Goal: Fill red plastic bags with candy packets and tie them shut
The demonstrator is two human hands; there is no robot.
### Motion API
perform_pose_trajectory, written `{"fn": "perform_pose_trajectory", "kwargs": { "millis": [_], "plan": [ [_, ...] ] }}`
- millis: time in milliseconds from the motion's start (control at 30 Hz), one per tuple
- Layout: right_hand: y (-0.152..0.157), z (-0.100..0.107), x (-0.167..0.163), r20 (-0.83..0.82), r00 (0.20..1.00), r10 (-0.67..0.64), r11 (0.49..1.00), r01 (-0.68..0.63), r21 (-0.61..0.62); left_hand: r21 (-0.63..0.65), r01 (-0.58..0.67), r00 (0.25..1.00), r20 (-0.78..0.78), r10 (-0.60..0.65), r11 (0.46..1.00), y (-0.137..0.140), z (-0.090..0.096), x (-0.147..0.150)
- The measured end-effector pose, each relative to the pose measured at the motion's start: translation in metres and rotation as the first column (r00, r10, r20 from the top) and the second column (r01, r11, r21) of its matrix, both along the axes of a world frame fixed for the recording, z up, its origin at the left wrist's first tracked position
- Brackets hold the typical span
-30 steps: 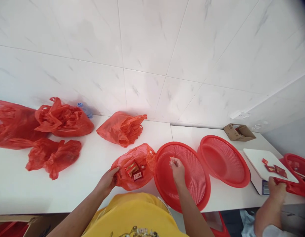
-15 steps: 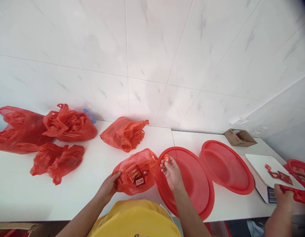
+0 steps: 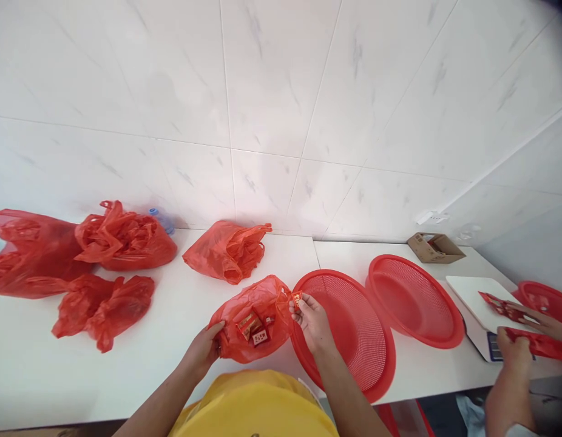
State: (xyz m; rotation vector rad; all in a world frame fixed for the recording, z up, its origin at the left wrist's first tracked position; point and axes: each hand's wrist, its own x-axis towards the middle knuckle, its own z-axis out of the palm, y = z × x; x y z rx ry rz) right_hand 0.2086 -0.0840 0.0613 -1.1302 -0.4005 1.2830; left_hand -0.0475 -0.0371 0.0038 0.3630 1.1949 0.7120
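My left hand (image 3: 207, 348) grips the near left edge of a red plastic bag (image 3: 238, 304), which lies spread on the white table with its mouth up. Inside it sit a few small wrapped packets (image 3: 250, 326) in brown, red and white. Between the fingertips of my right hand (image 3: 311, 320) is a small red packet (image 3: 297, 300), held at the bag's right edge and over the rim of a red mesh basket (image 3: 390, 370). No packets show in that basket.
Several tied red bags (image 3: 126, 237) lie to the left, a bottle (image 3: 162, 220) behind them. Another red bag (image 3: 226, 249) stands near the wall. On the right are a second red basket (image 3: 415, 303), a cardboard box (image 3: 436, 249), a white scale (image 3: 472, 297) and a co-worker's hands (image 3: 513, 352).
My right hand has moved left with the small packet, from over the basket to the bag's edge. The co-worker's hands have gathered packets off the scale. The view has shifted slightly.
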Motion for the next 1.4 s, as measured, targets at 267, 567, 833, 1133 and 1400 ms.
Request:
{"fn": "perform_pose_trajectory", "kwargs": {
  "millis": [267, 567, 833, 1133, 1400],
  "plan": [
    [0.003, -0.01, -0.002, 0.175, 0.985, -0.001, 1.0, 0.0, 0.007, 0.002, -0.006, 1.0, -0.003, 0.006, 1.0, 0.002, -0.005, -0.005],
    [0.004, -0.006, -0.007, 0.024, 0.999, 0.034, 0.999, -0.034, 0.007, -0.002, -0.007, 1.0, -0.001, 0.007, 1.0, 0.003, 0.0, -0.004],
    [-0.001, -0.019, -0.01, -0.083, 0.994, 0.071, 0.997, -0.074, -0.032, -0.013, -0.025, 1.0, -0.005, 0.025, 1.0, 0.002, 0.005, -0.002],
    [-0.006, -0.025, -0.024, 0.024, 0.982, 0.187, 0.982, -0.187, -0.009, -0.012, -0.02, 1.0, -0.012, 0.02, 1.0, 0.002, 0.007, -0.001],
    [-0.015, -0.04, -0.051, 0.012, 0.953, 0.304, 0.952, -0.303, -0.049, 0.001, -0.009, 1.0, -0.009, 0.009, 1.0, 0.002, 0.001, -0.004]
  ]
}}
